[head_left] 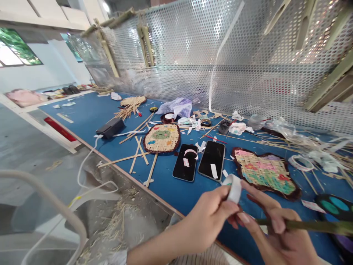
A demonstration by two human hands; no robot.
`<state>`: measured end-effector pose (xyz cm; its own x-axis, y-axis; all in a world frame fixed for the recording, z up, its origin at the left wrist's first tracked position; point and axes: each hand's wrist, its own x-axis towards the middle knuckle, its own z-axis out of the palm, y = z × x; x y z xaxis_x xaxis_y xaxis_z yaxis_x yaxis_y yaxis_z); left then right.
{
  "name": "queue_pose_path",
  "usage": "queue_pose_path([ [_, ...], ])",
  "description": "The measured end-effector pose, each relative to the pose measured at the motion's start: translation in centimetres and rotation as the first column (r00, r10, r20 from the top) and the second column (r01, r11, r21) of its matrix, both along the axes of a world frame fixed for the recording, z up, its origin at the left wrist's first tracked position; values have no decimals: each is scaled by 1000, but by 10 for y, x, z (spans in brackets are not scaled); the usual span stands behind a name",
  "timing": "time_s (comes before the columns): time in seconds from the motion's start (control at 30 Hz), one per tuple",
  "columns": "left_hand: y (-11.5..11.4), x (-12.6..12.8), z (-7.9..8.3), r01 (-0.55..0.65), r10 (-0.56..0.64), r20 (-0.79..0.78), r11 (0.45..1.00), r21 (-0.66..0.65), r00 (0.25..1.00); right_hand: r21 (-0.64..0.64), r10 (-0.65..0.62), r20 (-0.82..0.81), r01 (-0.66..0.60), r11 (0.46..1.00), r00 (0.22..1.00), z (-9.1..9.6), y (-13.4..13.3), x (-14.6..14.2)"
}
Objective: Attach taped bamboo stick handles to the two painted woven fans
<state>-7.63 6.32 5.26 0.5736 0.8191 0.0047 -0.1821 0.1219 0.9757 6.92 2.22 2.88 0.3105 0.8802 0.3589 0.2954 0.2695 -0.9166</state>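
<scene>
Between thumb and fingers, my left hand (205, 217) pinches a small roll of white tape (235, 189) just above the table's front edge. My right hand (284, 235) is closed around a thin green bamboo stick (317, 226) that runs out to the right. The fingertips of both hands meet under the roll; whether tape joins roll and stick is hidden. Beyond the hands lies a woven bamboo panel (264, 167) with a dark brown border and pink, yellow and green paint. Two phones (211, 158) lie to its left, scraps of tape on them.
A rounded woven fan (162, 138) lies on the blue table (110, 151), among loose bamboo strips (132, 108). A black box (110, 128) with a white cable sits near the front edge. Behind stands a perforated metal screen (176, 70). A paint palette (335, 206) is at right.
</scene>
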Motion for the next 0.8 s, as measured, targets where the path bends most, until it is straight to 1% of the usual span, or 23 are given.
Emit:
queue_pose_path([
  [0.03,-1,1,5,34,-33,-30,999,28,999,7,30,53,-31,999,998,0,0,3],
  [0.1,-2,3,11,125,-123,-37,990,71,992,-1,44,106,-44,999,993,-1,-1,11],
  [0.17,-1,4,13,227,-226,-23,971,73,974,6,40,134,-41,999,990,-2,-1,18],
  [0.2,-1,4,13,250,-247,-43,966,73,968,21,46,170,-50,999,984,-2,-2,22],
  [0.27,1,4,13,230,-216,-147,969,91,965,54,47,264,-63,997,963,-2,-3,27],
  [0.33,1,5,12,186,-148,-246,973,137,958,70,33,290,-56,996,956,0,-3,30],
  [0.37,2,6,11,181,-136,-272,972,150,953,55,38,266,-55,997,963,1,-3,31],
  [0.43,2,9,10,191,-152,-268,973,126,951,3,57,162,-59,998,985,3,-3,31],
  [0.53,2,14,7,212,-211,-160,977,-10,964,-57,97,-26,-99,994,995,3,-3,33],
  [0.6,2,16,7,235,-244,-84,966,-103,966,-20,123,-169,-128,992,978,3,-5,34],
  [0.67,2,17,8,261,-271,-56,955,-141,961,56,124,-278,-113,992,953,5,-6,34],
  [0.73,1,16,11,293,-303,-62,946,-137,951,111,110,-293,-80,991,950,8,-7,33],
  [0.8,-2,14,15,302,-313,-97,947,-113,945,75,80,-245,-63,995,966,11,-7,34],
])
